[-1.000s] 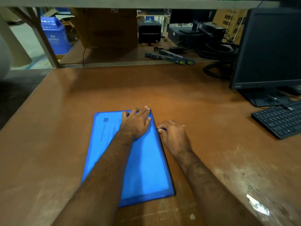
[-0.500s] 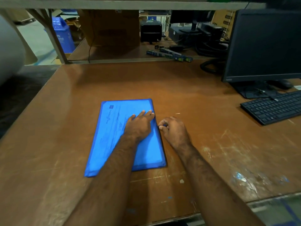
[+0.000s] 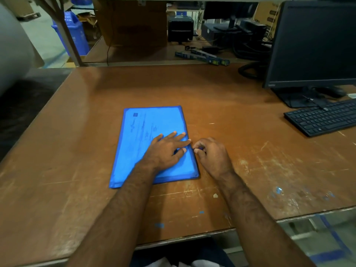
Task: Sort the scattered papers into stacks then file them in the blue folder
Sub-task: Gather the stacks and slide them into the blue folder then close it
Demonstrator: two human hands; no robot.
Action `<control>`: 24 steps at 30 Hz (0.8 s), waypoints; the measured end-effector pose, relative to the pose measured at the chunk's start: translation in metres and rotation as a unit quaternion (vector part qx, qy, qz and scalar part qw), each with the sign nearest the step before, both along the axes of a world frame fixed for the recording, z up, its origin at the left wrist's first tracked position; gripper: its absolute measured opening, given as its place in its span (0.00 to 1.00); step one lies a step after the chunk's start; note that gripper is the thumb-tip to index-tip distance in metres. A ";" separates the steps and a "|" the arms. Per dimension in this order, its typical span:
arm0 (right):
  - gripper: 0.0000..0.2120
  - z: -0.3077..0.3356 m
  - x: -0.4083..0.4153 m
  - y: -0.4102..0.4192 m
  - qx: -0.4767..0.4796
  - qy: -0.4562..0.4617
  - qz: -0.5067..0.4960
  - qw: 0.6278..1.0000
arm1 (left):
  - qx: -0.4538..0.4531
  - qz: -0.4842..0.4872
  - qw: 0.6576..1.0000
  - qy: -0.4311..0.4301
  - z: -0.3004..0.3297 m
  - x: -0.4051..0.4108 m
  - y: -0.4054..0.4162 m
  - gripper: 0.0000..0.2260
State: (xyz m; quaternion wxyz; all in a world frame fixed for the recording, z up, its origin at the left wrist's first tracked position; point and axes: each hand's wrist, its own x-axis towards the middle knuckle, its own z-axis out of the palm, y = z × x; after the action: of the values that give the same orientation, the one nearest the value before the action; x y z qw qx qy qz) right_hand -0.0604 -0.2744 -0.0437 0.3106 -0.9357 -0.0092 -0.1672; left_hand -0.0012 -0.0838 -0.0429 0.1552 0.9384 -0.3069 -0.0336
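Note:
A blue translucent folder [image 3: 146,132] lies flat on the brown table, with printed paper showing faintly through its cover. My left hand [image 3: 165,149] presses flat on the folder's right half, fingers spread toward its right edge. My right hand [image 3: 212,155] sits just beside that right edge, fingers pinched on a small dark-blue tab [image 3: 199,149], probably the zip pull. No loose papers are visible on the table.
A black monitor [image 3: 312,43] stands at the back right with a black keyboard [image 3: 325,117] in front of it. Cables, dark boxes and a cardboard box [image 3: 133,22] sit on the lower shelf behind. The table's front edge [image 3: 192,238] is close to me.
My right hand has slid down along the folder's right edge, toward me, with my left hand following on the cover. The view has tilted so the folder appears farther up.

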 end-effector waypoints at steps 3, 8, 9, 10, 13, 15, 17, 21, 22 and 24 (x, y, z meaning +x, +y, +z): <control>0.06 0.008 -0.022 -0.004 -0.024 0.000 0.021 0.999 | -0.002 0.003 1.000 0.002 -0.003 0.007 -0.003 0.26; 0.07 0.015 -0.065 -0.014 -0.036 0.009 0.055 0.998 | 0.008 0.006 1.000 -0.001 -0.002 0.026 -0.008 0.25; 0.07 0.016 -0.068 -0.014 -0.039 0.010 0.059 0.997 | 0.007 0.007 1.000 -0.002 -0.004 0.030 -0.009 0.23; 0.07 0.017 -0.069 -0.014 -0.044 0.012 0.057 0.997 | 0.006 0.006 1.000 -0.002 -0.004 0.032 -0.010 0.21; 0.12 0.022 -0.057 -0.007 -0.058 0.015 0.028 0.998 | -0.026 0.009 1.000 0.007 -0.002 0.031 -0.008 0.26; 0.24 0.025 -0.041 0.005 -0.067 0.018 0.044 0.997 | -0.068 0.051 0.996 -0.010 0.003 0.024 0.004 0.32; 0.33 0.025 -0.023 0.024 -0.103 0.058 0.071 0.991 | -0.072 0.134 0.985 -0.078 0.008 0.016 0.027 0.31; 0.36 0.012 -0.001 0.059 -0.192 0.157 0.064 0.967 | -0.049 0.253 0.957 -0.134 0.003 -0.019 0.079 0.25; 0.37 0.008 0.003 0.063 -0.201 0.153 0.050 0.966 | -0.040 0.253 0.958 -0.126 -0.002 -0.025 0.082 0.26; 0.40 0.001 0.009 0.067 -0.220 0.134 0.018 0.966 | -0.011 0.237 0.963 -0.126 -0.013 -0.024 0.078 0.29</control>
State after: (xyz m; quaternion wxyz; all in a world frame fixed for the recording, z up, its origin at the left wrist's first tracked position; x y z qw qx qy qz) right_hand -0.0512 -0.2070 -0.0423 0.0980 -0.9946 -0.0213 -0.0283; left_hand -0.0252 -0.0056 -0.0560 0.1291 0.9793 -0.0927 0.1256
